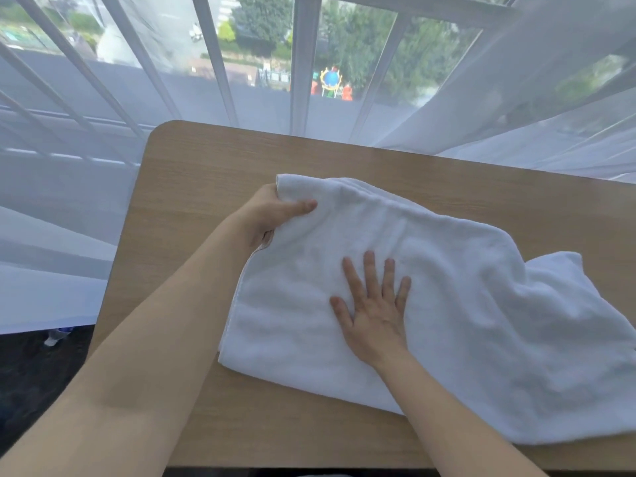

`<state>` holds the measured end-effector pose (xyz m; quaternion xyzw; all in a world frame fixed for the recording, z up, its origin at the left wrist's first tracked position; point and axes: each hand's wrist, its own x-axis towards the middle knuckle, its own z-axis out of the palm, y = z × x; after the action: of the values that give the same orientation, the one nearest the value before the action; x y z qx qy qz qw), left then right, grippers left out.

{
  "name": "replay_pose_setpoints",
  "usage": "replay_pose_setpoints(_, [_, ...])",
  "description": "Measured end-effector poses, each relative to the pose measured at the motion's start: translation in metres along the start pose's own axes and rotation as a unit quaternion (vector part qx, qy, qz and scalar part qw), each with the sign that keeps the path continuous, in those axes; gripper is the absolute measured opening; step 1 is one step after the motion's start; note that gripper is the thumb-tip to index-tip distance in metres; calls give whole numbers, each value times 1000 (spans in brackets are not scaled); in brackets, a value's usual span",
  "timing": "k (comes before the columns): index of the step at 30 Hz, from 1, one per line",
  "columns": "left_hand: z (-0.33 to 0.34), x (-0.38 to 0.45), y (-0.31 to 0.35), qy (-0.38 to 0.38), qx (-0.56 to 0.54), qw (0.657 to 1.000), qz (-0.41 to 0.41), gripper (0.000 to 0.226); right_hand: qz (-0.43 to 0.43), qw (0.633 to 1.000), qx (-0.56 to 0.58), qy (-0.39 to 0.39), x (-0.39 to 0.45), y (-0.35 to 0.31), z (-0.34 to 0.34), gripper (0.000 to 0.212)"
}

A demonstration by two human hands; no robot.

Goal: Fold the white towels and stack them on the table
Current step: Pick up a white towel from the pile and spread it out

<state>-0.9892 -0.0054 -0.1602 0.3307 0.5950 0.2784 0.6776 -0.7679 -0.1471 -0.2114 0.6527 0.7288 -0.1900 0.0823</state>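
Towel (447, 304) lies half-folded on the table (206, 173), trailing toward its right edge. Left hand (272, 215) pinches the towel's far-left corner; right hand (375, 304) presses flat, fingers spread, mid-towel. Best keep that palm anchoring while squaring the corner.

Fluffy terry-cloth towel (447, 304) (matt white), smooth wood-grain table (213, 173), sheer curtain (69, 218)

1 towel (447, 304) — 1 table (206, 173) — 2 hands.
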Motion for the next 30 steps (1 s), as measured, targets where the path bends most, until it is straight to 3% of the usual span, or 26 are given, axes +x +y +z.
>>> replay_pose_setpoints(3, [-2, -7, -5, 34, -40, 998, 21, 21, -13, 1000, -4, -18, -4, 2, -3, 70])
replay_pose_setpoints(7, [-23, -1, -25, 218, -3, 973, 81, 13, -87, 996, -10, -36, -3, -5, -3, 70])
replay_pose_setpoints(9, [-30, 3, -43, 309, 97, 943, 84, 31, -116, 992, 14, -45, -1, -9, -6, 70])
replay_pose_setpoints(12, [-24, -2, -61, 395, 287, 865, 119, 74, -110, 992, 51, -14, -2, -6, -9, 69])
replay_pose_setpoints(14, [6, -12, -70, 369, 374, 826, 204, 72, -70, 996, 44, 32, -4, 5, -8, 66])
replay_pose_setpoints(16, [46, -25, -91, 270, 447, 802, 290, 64, -8, 997, 22, 69, -7, 22, -4, 65])
replay_pose_setpoints(18, [79, -39, -123, 164, 545, 765, 301, 63, 11, 999, 14, 50, -12, 41, 0, 67])
replay_pose_setpoints(20, [91, -47, -141, 117, 618, 729, 268, 66, -24, 999, 20, 26, -16, 55, 1, 68])
replay_pose_setpoints(23, [95, -48, -137, 126, 615, 743, 231, 64, -33, 994, 46, 89, -21, 67, -9, 63])
replay_pose_setpoints(27, [120, -48, -129, 151, 568, 776, 231, 59, 59, 980, 103, 160, -44, 102, -15, 58])
replay_pose_setpoints(30, [162, -42, -119, 86, 533, 794, 280, 52, 107, 966, 175, 155, -66, 140, -18, 55])
